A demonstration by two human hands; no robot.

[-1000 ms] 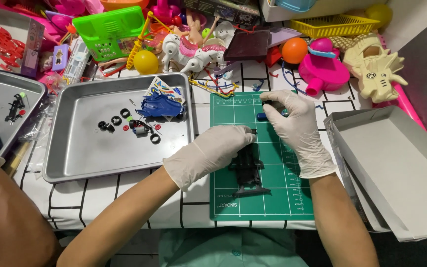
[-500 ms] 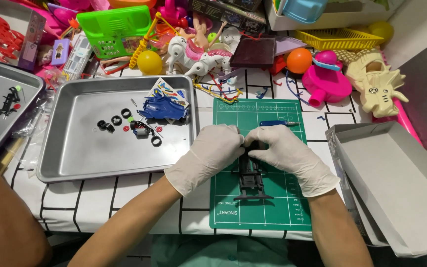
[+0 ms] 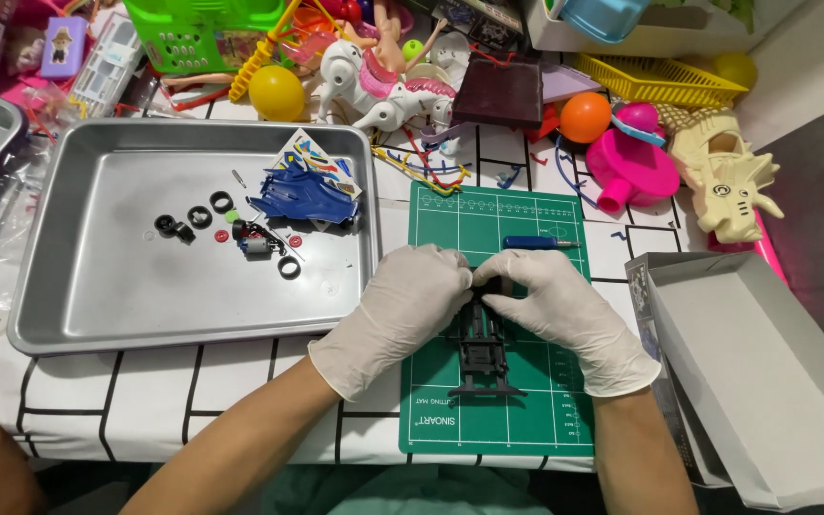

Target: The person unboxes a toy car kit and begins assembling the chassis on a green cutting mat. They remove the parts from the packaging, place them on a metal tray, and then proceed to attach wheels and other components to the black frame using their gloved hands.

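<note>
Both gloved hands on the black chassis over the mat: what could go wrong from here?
1. The left hand and right hand cover the top of the black chassis, so the joint is hidden; a slip might go unnoticed.
2. The blue screwdriver lies loose just beyond the fingers and could roll.
3. Small black tyres sit loose in the metal tray; a bump may scatter them.

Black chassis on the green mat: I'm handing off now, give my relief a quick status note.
Left hand and right hand, both gloved, meet at the far end of the black chassis, which lies on the green cutting mat.
Blue screwdriver lies free on the mat beyond the hands.
Done: nothing visibly fitted to the chassis.
Left: black tyres, small motor and blue body shell sit loose in the metal tray.
</note>
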